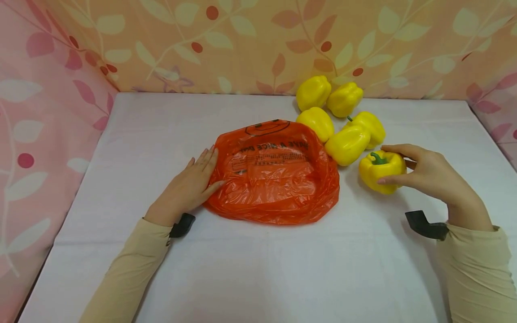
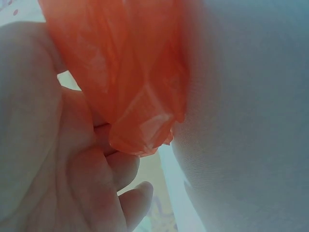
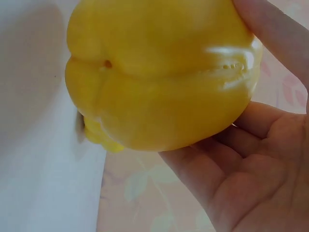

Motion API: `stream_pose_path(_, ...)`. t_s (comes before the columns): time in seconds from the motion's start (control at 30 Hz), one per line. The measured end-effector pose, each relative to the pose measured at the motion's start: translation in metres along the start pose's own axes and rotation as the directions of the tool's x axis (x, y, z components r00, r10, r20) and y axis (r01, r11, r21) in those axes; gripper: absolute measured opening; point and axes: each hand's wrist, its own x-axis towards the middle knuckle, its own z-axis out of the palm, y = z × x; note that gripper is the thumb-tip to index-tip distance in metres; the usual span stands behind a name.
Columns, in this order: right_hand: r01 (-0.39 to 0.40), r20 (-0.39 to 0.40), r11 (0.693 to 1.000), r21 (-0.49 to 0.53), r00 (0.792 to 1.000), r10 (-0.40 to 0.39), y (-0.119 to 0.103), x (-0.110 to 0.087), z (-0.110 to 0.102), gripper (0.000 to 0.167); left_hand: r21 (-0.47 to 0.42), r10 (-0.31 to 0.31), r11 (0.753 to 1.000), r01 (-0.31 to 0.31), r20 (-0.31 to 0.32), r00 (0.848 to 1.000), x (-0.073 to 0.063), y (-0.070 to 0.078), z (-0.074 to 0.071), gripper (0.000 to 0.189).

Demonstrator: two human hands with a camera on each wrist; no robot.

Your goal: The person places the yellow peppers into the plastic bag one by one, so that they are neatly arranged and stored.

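An orange-red plastic bag [image 1: 274,179] with black printing lies spread on the white table, its edges bunched into a rounded shape. My left hand [image 1: 194,179] rests along the bag's left edge, fingers extended and thumb over its near-left side. In the left wrist view the crinkled bag [image 2: 130,87] lies against the fingers [image 2: 123,169]. On the right, my right hand [image 1: 428,172] grips a yellow bell pepper [image 1: 377,172] between thumb and fingers, green stem up. The right wrist view shows this pepper's smooth underside [image 3: 159,96], held above the white tabletop.
Several more yellow bell peppers [image 1: 349,143] cluster behind the bag's right side, the nearest close against it. A floral curtain [image 1: 242,49] hangs along the table's back edge, with pink floral cloth [image 1: 40,112] at the left. The white tablecloth [image 1: 282,269] stretches across the front.
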Motion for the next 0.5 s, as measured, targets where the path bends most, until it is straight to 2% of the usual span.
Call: stream_pose_path(0.5,0.117,-0.109,0.992,0.046,0.988,-0.112,-0.012,-0.007,0.007,0.066,-0.002,0.009,1.0,-0.009,-0.015,1.0,-0.001,0.002,-0.001,0.079)
